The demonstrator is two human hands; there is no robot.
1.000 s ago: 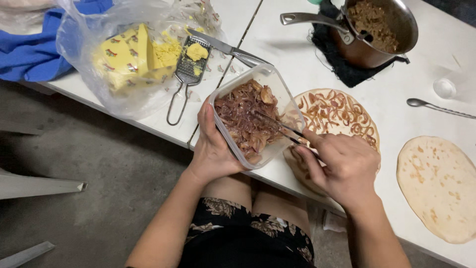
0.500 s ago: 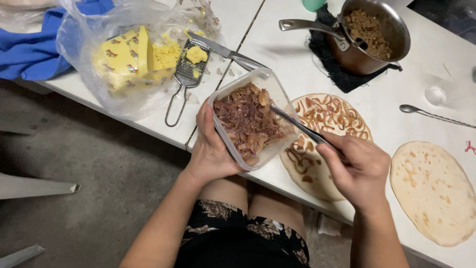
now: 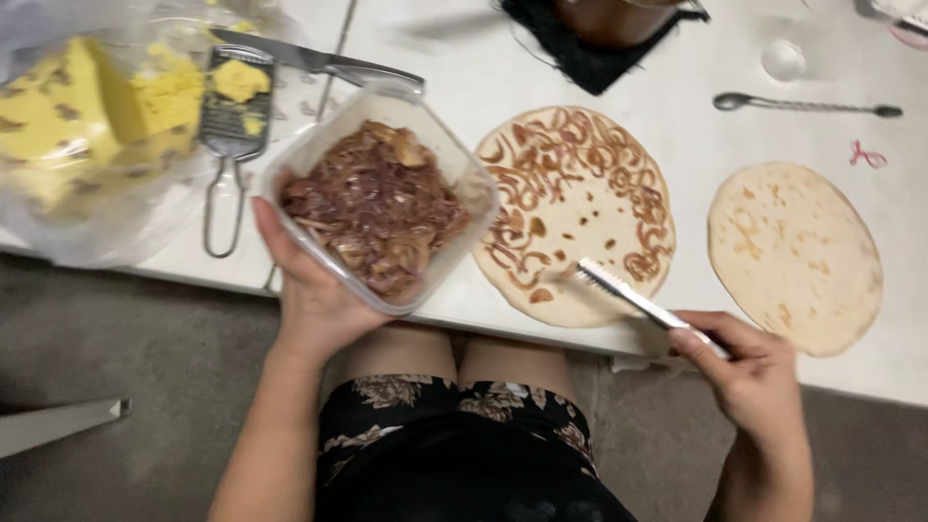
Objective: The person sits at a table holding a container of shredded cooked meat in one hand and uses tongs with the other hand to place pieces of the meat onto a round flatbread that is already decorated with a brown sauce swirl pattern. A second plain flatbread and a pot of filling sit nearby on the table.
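1. Since the frame half a second ago, I see the right hand has withdrawn from the container; the fork it carries has left the filling and now lies over the near edge of the sauced tortilla.
2. The view has shifted forward: the pot that was fully visible is now cut off at the top edge, with only its dark cloth showing.
3. The left hand remains in place, cupped under the container's near-left corner, thumb up along the wall, grasping it.
4. The right hand is clenched around the fork's handle; the tines point up-left, just above the tortilla. I cannot tell whether they touch it.
5. The container is clear plastic, square with rounded corners, tilted toward me, and filled with dark brown shredded filling. It is held over the table edge, just left of the sauced tortilla.
6. The sauced tortilla is round and pale, with looping brown sauce lines on its far and right parts.
7. A plain tortilla lies to the right, apart from the first.
8. A grater, a knife and bagged yellow cheese lie left; a spoon lies at the far right.
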